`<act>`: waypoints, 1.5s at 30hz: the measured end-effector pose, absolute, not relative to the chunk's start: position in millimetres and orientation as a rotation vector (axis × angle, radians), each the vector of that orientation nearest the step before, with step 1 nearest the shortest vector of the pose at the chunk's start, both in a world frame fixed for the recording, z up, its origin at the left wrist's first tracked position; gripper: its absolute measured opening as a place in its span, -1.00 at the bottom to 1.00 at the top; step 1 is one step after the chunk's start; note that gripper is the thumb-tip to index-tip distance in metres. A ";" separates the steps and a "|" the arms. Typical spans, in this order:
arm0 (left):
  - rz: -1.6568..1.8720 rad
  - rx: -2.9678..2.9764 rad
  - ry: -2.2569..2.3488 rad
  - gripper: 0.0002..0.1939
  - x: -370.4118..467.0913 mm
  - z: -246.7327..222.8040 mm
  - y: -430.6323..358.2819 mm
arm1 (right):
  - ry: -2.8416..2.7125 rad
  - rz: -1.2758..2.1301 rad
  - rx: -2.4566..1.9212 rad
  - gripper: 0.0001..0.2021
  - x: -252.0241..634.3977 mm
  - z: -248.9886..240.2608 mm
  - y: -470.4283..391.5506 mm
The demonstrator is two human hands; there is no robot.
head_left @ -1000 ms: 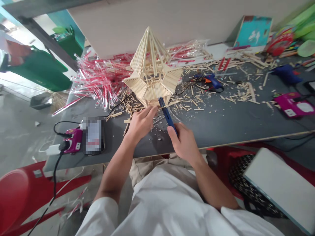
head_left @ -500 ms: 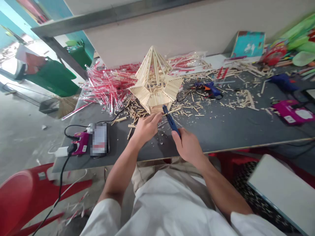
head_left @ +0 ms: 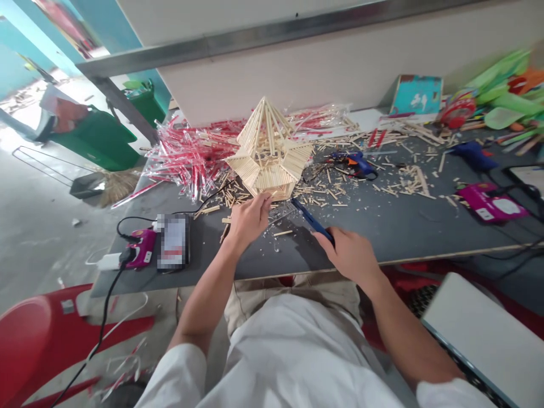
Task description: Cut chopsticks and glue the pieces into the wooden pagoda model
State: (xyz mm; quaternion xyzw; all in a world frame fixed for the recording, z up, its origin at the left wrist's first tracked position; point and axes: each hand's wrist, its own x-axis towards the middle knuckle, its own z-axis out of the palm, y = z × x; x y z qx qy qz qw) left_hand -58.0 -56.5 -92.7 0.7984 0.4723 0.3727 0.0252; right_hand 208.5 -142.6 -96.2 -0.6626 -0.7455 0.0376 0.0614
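My left hand (head_left: 250, 218) pinches a short thin wooden stick (head_left: 273, 194) at the near edge of the stick model. That model (head_left: 272, 174) is a lantern-like shape of pale wooden sticks, with a pointed open roof and slanted panels around it. In my right hand (head_left: 351, 252) is a slim dark blue cutter (head_left: 313, 220), its tip pointing away and to the left, apart from the stick. One loose piece of stick (head_left: 283, 233) lies on the grey table (head_left: 272, 258) between my hands. My left fingers partly hide the held stick.
Red and clear plastic wrappers (head_left: 187, 161) heap up behind left. Stick scraps are strewn around a blue glue gun (head_left: 359, 164) at right. A phone (head_left: 173, 242) lies beside a purple power strip (head_left: 142, 248); another purple strip (head_left: 493, 203) sits far right.
My right hand has drawn the cutter back to the right, away from the stick. A loose stick piece now lies on the table. My left hand still pinches a stick.
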 end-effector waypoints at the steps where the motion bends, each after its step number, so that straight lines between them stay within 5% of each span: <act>1: 1.138 2.458 1.472 -0.81 -56.8 -91.7 -57.5 | -2.238 0.077 -1.998 -0.52 209.4 -97.3 -141.9; 16: 1.321 1.910 1.235 -0.86 -53.5 -23.7 -59.5 | -2.266 -0.241 -1.777 -0.28 234.6 -127.7 -130.9; 25: 1.104 1.908 1.186 -0.84 -52.3 6.4 -30.0 | -1.946 0.455 -1.263 -0.72 214.1 -45.8 -88.8; 31: 1.018 1.996 1.097 -0.87 -39.9 26.9 -15.2 | -1.655 0.908 -0.917 -0.50 175.7 9.8 -28.7; 36: 1.112 2.100 1.127 -0.86 -36.2 23.6 1.6 | -1.669 1.071 -0.801 -0.52 153.4 27.1 12.1; 42: 0.981 2.214 1.017 -0.25 -54.9 37.1 4.2 | -1.775 1.188 -0.785 -0.56 159.0 26.1 45.3; 45: 0.844 2.298 0.957 -0.22 -59.8 42.8 4.3 | -1.820 1.244 -0.776 -0.56 162.1 22.1 51.2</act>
